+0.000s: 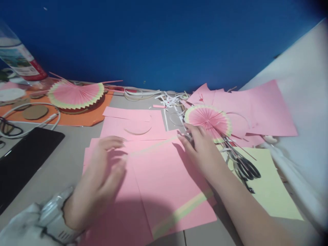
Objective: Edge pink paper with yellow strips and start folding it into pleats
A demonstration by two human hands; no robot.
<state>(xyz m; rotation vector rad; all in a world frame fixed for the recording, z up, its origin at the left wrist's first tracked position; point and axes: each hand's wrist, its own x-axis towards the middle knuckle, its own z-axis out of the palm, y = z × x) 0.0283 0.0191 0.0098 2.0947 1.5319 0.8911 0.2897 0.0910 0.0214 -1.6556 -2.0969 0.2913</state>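
A pink paper sheet (174, 177) with pale yellow-green strips along its far and near edges lies before me, overlapping other pink sheets. My left hand (101, 181) hovers over its left side, fingers curved and thumb apart, with nothing visible between them. At the sheet's far right corner is my right hand (202, 153), fingers loosely spread; whether the fingertips press the paper I cannot tell. Just beyond that hand sits a round pleated pink fan (205, 121) with a yellow-green rim. Black-handled scissors (247, 167) lie to its right.
Another pleated fan (77, 94) rests on orange card (99, 111) at the left, near a bottle (24, 61) and a black phone (30, 160). White paper scraps (170, 99) lie at the back by the blue wall (159, 41). Yellow paper (276, 191) is at right.
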